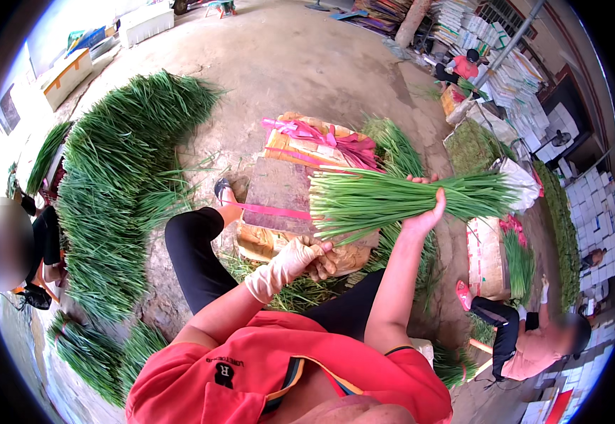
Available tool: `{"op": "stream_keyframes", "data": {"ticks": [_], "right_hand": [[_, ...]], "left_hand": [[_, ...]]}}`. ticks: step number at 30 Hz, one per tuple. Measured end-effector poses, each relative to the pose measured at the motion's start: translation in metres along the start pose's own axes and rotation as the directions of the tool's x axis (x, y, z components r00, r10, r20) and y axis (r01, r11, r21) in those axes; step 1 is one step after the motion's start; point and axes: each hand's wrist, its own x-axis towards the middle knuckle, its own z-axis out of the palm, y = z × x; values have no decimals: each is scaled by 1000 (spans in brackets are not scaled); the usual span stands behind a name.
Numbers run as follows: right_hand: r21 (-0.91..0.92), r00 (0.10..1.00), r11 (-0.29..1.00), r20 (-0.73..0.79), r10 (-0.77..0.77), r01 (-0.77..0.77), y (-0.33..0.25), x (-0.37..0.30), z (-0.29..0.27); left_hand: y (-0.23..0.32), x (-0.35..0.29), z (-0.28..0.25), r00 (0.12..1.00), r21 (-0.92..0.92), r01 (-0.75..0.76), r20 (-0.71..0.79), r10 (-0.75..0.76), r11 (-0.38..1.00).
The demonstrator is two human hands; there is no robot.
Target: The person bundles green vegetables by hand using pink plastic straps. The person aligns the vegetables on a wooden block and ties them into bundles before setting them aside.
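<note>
My bare right hand (426, 206) is wrapped round a thick bunch of chives (364, 201), long green stalks lying sideways in the air above a board. Its cut ends point left. My left hand (292, 266), in a pale glove, is closed with fingertips pinched just below the bunch; whatever is in them is too small to make out. Beneath the bunch is a worn flat board (276, 177) on a taped carton (259, 244). A pink ribbon (272, 210) runs across the board and disappears under the stalks.
Beyond the board lies a bundle of pink ribbons (329, 138) on a carton. A large heap of chives (106, 191) covers the floor at left; more chives (396, 145) lie right of the board. Other people sit at left, at right (541, 346) and far right (463, 67).
</note>
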Motion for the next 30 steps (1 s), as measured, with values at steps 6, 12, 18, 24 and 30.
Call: {"op": "stream_keyframes", "data": {"ticks": [6, 12, 18, 24, 30], "right_hand": [[4, 999, 1000, 49, 17, -18, 5, -9, 6], [-49, 996, 998, 86, -30, 34, -4, -7, 8], [-12, 983, 998, 173, 66, -65, 21, -16, -1], [-28, 969, 996, 230, 94, -90, -1, -10, -18], [-36, 911, 992, 393, 128, -124, 9, -13, -15]], "left_hand": [[-25, -18, -16, 997, -39, 66, 51, -64, 997], [-39, -30, -29, 926, 50, -208, -311, 213, 977], [-23, -7, -7, 827, 599, -135, -371, 423, 789], [-34, -22, -59, 693, 748, -131, -400, 599, 651], [22, 18, -30, 829, 721, -175, -259, 496, 670]]}}
